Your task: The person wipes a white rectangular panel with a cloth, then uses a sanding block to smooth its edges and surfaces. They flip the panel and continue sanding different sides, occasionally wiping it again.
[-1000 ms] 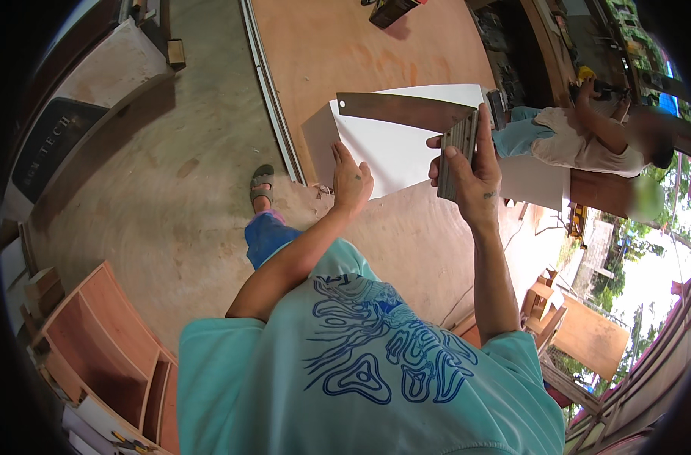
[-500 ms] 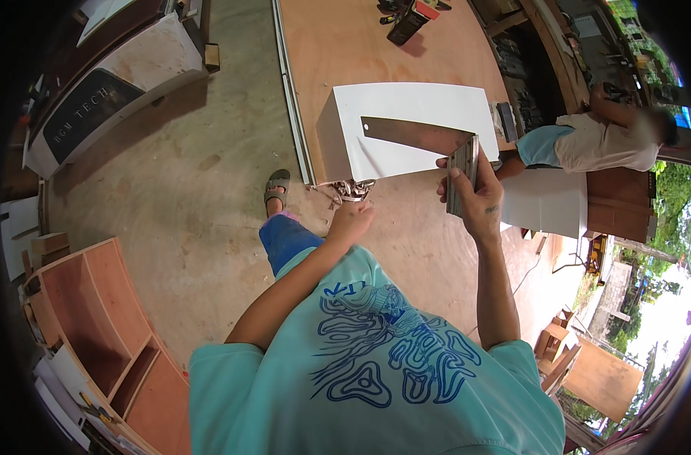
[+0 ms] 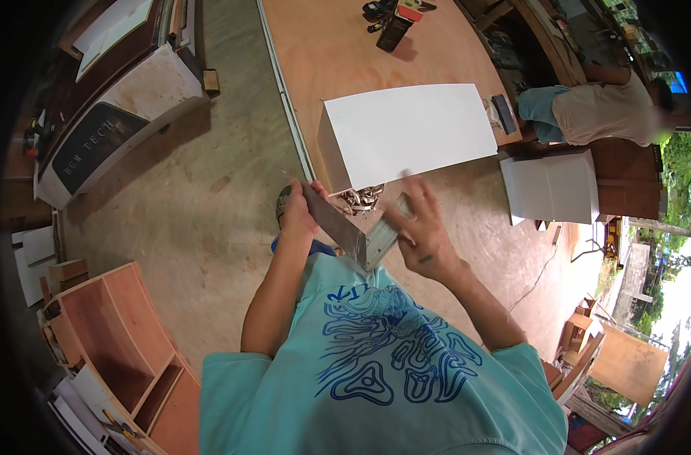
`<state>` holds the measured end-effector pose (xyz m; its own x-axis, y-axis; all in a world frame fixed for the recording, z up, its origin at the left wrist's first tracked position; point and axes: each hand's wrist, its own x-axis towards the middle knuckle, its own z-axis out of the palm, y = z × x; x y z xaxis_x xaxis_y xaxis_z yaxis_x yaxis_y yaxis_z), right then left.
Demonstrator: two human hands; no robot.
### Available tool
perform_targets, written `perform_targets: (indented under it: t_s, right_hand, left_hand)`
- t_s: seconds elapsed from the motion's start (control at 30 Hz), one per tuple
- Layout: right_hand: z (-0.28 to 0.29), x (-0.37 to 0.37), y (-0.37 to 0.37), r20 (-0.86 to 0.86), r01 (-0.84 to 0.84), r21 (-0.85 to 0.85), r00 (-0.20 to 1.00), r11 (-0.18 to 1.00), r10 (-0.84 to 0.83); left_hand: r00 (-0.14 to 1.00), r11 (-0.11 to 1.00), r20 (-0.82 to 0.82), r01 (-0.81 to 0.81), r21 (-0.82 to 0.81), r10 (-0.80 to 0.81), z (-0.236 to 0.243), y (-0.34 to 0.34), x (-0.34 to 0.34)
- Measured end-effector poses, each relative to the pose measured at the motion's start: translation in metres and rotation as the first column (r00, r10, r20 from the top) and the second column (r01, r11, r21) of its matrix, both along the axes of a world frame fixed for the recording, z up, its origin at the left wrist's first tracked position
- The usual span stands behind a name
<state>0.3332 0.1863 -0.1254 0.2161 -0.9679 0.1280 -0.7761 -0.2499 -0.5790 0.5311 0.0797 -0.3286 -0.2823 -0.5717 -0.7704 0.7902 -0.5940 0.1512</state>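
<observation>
A try square with a dark metal blade point(image 3: 335, 224) and a thick, pale grey stock point(image 3: 384, 233) is held low in front of my shirt. My left hand point(image 3: 300, 212) is closed round the free end of the blade. At the stock, my right hand point(image 3: 427, 231) has its fingers spread and blurred by motion; whether it still touches the stock is hard to see. Beyond both hands lies a white-topped box-like panel point(image 3: 410, 125) with a brown side, on the wooden worktable point(image 3: 323, 53).
Curled strips point(image 3: 361, 199) lie beneath the white panel's near edge. A dark box with tools point(image 3: 398, 26) stands far back on the table. At right a person point(image 3: 599, 110) bends by a white cabinet point(image 3: 550, 186). A wooden shelf unit point(image 3: 122, 326) is at lower left.
The try square has come off the white panel toward my body and turned. My left hand has taken hold of its blade. My right hand's fingers have spread from their grip on the stock.
</observation>
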Motion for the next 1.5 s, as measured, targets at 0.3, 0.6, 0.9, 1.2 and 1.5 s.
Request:
perform_targets:
  t_s: [0.3,0.6,0.9,1.2,1.5]
  right_hand:
    - [-0.044,0.022,-0.047,0.779,0.136,0.616,0.044,0.776,-0.626]
    - [-0.066,0.047,-0.087,0.35,0.436,0.424,0.729,0.794,-0.588]
    - [-0.056,0.046,-0.114,0.344,0.433,0.447,0.725,0.783,-0.597]
    - [-0.082,0.043,-0.104,0.386,0.406,0.375,0.749,0.833,-0.539]
    - [-0.116,0.042,-0.084,0.498,0.412,0.272,0.714,0.87,-0.493]
  left_hand:
    - [0.971,0.988,0.233,0.088,-0.13,-0.056,0.037,-0.059,-0.045]
    - [0.642,0.561,0.69,0.724,-0.401,-0.335,-0.021,-0.085,-0.049]
    - [0.718,0.611,0.549,0.677,-0.41,-0.428,-0.015,-0.115,-0.054]
    - [0.58,0.528,0.646,0.792,-0.305,-0.496,-0.01,-0.116,-0.044]
    - [0.469,0.444,0.835,0.838,-0.317,-0.289,-0.011,-0.112,-0.054]
